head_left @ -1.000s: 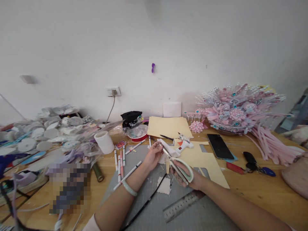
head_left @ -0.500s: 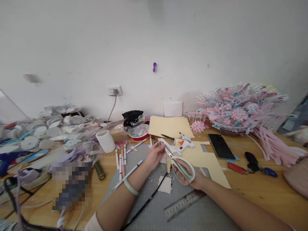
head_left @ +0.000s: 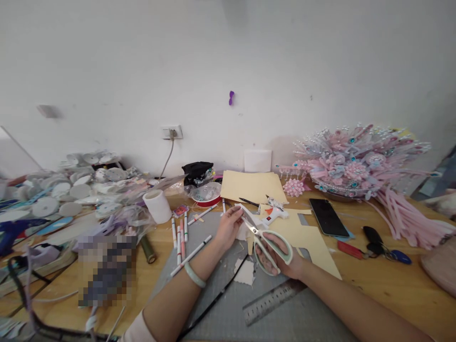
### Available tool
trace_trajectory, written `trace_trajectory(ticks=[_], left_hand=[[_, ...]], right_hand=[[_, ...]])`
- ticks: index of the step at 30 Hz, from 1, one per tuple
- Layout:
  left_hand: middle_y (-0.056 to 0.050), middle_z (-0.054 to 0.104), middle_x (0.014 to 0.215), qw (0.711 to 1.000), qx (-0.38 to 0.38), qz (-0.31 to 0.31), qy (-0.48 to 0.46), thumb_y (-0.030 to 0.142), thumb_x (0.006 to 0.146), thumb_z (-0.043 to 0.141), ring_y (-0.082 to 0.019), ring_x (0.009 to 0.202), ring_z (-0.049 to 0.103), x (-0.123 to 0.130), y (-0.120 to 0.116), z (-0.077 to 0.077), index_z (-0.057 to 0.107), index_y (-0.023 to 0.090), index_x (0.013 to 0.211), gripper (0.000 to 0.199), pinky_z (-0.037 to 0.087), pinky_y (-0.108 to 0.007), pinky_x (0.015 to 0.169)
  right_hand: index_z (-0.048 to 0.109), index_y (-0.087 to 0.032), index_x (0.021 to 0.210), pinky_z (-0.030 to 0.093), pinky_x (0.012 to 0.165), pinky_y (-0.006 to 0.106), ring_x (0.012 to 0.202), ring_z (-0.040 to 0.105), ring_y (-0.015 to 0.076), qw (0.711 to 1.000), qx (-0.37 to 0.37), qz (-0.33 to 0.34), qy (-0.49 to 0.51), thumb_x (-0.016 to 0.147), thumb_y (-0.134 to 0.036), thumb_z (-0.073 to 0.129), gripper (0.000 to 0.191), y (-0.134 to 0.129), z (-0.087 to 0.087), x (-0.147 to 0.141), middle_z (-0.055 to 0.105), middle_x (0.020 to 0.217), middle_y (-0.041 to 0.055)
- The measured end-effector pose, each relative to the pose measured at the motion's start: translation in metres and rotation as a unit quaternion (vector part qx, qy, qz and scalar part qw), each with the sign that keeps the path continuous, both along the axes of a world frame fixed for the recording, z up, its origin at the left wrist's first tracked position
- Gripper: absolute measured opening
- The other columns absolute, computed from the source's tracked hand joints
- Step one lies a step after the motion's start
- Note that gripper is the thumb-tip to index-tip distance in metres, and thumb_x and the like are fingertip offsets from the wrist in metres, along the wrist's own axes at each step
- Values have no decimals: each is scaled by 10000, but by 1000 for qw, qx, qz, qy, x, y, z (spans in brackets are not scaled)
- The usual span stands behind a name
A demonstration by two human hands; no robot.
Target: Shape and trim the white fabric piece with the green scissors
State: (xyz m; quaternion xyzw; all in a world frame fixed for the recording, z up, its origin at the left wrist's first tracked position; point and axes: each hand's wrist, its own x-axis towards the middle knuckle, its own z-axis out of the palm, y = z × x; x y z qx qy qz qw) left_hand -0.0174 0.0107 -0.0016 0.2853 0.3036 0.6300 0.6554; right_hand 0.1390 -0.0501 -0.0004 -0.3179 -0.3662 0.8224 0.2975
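My right hand (head_left: 276, 254) is wrapped round the pale green handles of a pair of scissors (head_left: 255, 231), whose handles are spread and whose blades point up and left. My left hand (head_left: 230, 225) is pinched near the blade tips on a small white piece (head_left: 240, 207); its fingers partly hide it. Under the hands lies a grey cutting mat (head_left: 221, 304) with a ragged cream scrap (head_left: 244, 271) and a steel ruler (head_left: 272, 300). A white glue gun (head_left: 276, 214) rests behind the scissors, by a cut cream sheet (head_left: 315, 242).
Several markers (head_left: 181, 240) and a white roll (head_left: 157, 207) are left of the mat. A black phone (head_left: 328, 217), keys (head_left: 374, 242) and a pink beaded arrangement (head_left: 352, 166) occupy the right. A black cable (head_left: 217, 300) crosses the mat. White discs (head_left: 45, 207) crowd the far left.
The scissor handles have spread wider apart in my right hand. My left hand is still pinched near the blade tips, and the view has shifted slightly.
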Motion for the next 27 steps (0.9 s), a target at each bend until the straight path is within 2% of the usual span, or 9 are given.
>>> trace_trajectory(ticks=[3,5,6,9,11,15,17,22,27], left_hand=[[27,585,660,999,10,38,-28,166,554,732,-57,602,527,-5,4,0,593,144,735,230,405,-203,669],[31,580,666,997,17,65,-39,167,578,719,-52,614,529,-8,7,0,588,148,730,201,405,-200,686],[33,575,662,996,22,77,-40,172,589,713,-49,615,527,-9,8,-1,587,150,729,189,405,-200,693],[41,556,647,994,32,96,-31,203,605,708,-44,605,511,-9,9,-2,588,155,728,179,404,-200,690],[41,552,660,995,36,94,-27,229,601,715,-42,607,501,-8,9,-2,590,154,732,196,400,-197,683],[44,531,657,996,29,81,-32,281,571,735,-37,583,466,-6,6,1,570,144,692,247,388,-188,659],[47,512,638,996,28,77,-25,302,573,731,-39,570,452,-5,5,2,550,144,663,256,383,-192,650],[50,480,599,996,39,73,20,353,606,694,-54,551,433,-2,2,2,521,157,634,263,365,-202,614],[41,465,530,987,55,86,125,411,624,658,-78,523,411,1,-2,3,525,165,600,281,327,-213,551]], right_hand=[[551,-159,717,290,356,201,394,420,77,994,38,44,-93,708,-562,469,412,5,1,6,532,571,-2],[537,-161,694,306,390,218,399,432,101,966,122,70,-219,705,-565,462,411,10,6,14,499,497,-13],[528,-163,675,307,412,223,412,438,109,935,185,72,-294,703,-532,490,373,12,10,19,498,483,-14],[521,-160,608,283,477,223,486,431,104,793,384,22,-473,708,-401,522,260,20,26,37,504,518,-13],[525,-167,600,260,485,225,495,417,105,708,432,44,-557,706,-324,508,190,25,35,50,491,515,-16],[577,-163,679,288,537,230,651,504,149,606,467,96,-637,610,-154,522,88,31,38,69,585,729,49],[602,-154,750,320,585,239,758,534,186,584,467,103,-656,587,-114,515,189,33,31,73,599,850,92],[606,-152,914,362,701,266,930,529,235,576,481,95,-654,615,-117,521,312,42,11,76,580,1007,125],[618,-150,914,378,733,294,908,547,246,574,468,67,-669,604,-105,557,319,45,16,73,591,992,123]])
